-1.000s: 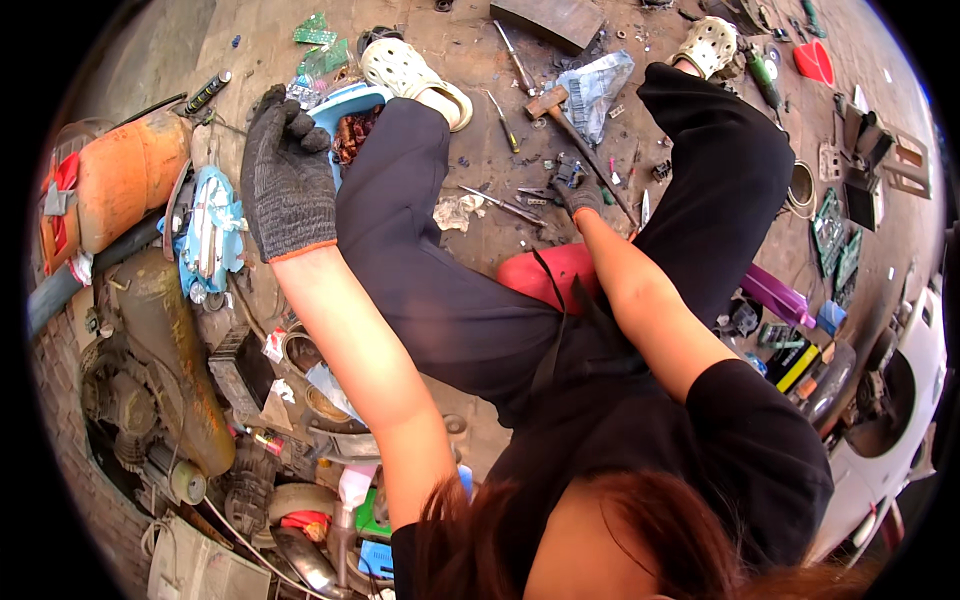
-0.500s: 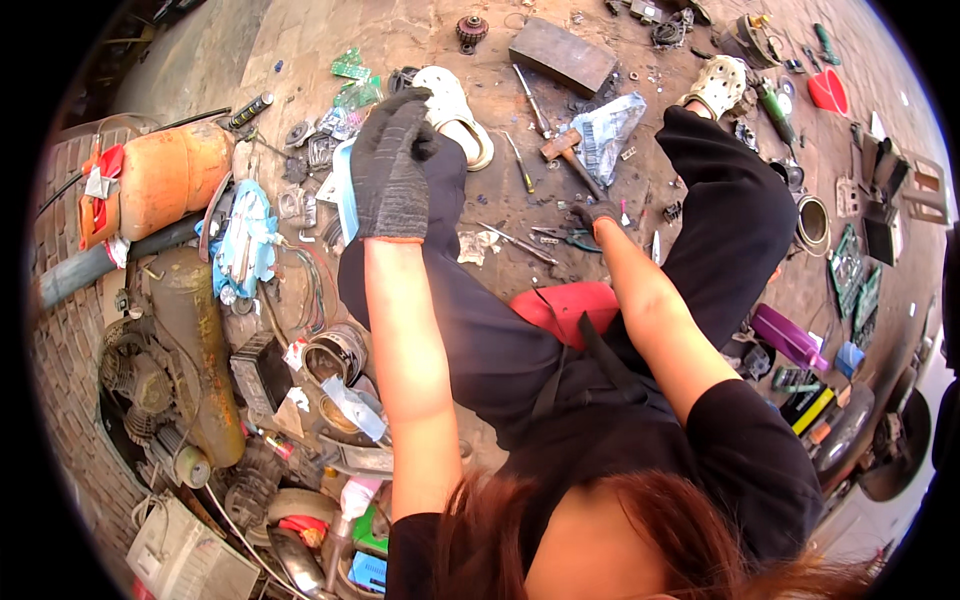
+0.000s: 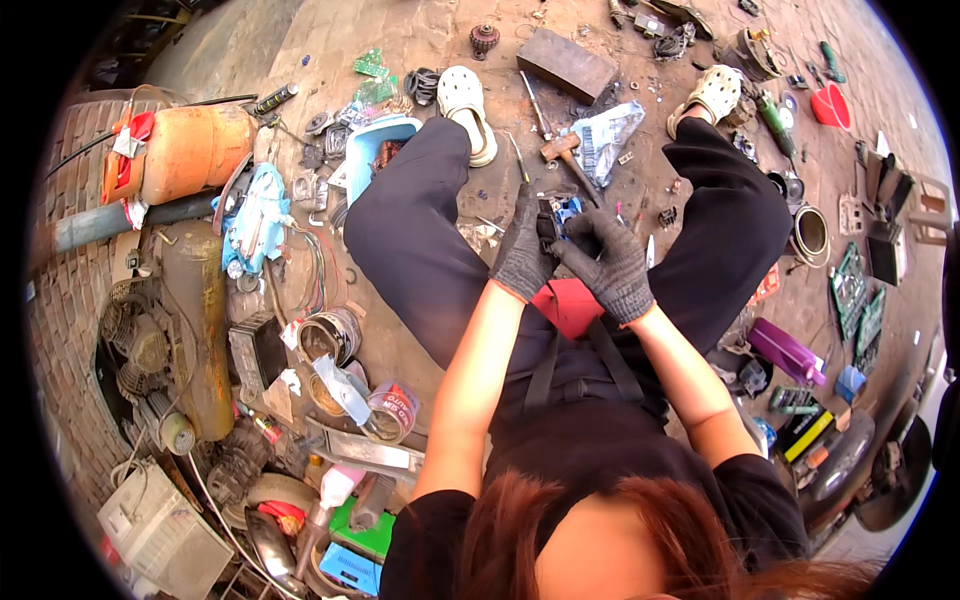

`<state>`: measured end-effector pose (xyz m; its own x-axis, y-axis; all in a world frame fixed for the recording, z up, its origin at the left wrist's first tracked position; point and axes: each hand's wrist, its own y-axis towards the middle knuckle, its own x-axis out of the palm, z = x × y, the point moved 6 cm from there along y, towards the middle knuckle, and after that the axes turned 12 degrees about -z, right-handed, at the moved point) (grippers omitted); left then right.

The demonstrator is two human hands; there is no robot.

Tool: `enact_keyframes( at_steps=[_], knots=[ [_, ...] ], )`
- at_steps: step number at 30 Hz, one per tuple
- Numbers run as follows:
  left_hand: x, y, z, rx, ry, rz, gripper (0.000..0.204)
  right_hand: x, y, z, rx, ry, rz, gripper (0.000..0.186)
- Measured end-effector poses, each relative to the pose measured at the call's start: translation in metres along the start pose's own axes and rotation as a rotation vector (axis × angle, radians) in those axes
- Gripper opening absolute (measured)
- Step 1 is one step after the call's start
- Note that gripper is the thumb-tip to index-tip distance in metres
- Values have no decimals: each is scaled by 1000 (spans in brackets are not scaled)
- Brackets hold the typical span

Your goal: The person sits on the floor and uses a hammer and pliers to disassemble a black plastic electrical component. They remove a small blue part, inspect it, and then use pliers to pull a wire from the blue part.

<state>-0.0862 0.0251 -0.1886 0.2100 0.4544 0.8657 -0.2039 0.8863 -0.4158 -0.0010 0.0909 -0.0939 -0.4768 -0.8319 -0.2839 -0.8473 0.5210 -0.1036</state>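
Observation:
Both hands, in dark grey knit gloves, meet between my bent knees. My left hand grips a small blue-and-dark object from the left. My right hand has its fingers curled at the same object on the right; its exact shape is partly hidden. Just beyond lie a hammer with a wooden handle, a screwdriver and a crumpled pale blue cloth. A red item rests below my hands.
Around my legs lie a light blue tub, a metal block, an orange cylinder, cans, circuit boards, a purple bottle, a red bucket and motor parts.
My left hand has moved from beside the blue tub down and rightward to meet my right hand. The blue-and-dark object is now raised between both, and the tub shows again.

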Motion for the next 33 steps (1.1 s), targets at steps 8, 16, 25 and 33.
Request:
enact_keyframes(
  at_steps=[8,16,25,33],
  knots=[
    [57,-48,-2,9,-151,-232,83,-23,-53,-43,-136,104,160,56],
    [98,-76,3,-6,-173,-225,79,-18,-39,-89,-289,-54,51,61],
    [105,-89,12,115,-38,-353,82,-20,-43,-101,-351,-151,4,59],
    [111,-96,21,216,229,-332,85,-18,-51,-95,-262,-75,-35,63]
  ],
)
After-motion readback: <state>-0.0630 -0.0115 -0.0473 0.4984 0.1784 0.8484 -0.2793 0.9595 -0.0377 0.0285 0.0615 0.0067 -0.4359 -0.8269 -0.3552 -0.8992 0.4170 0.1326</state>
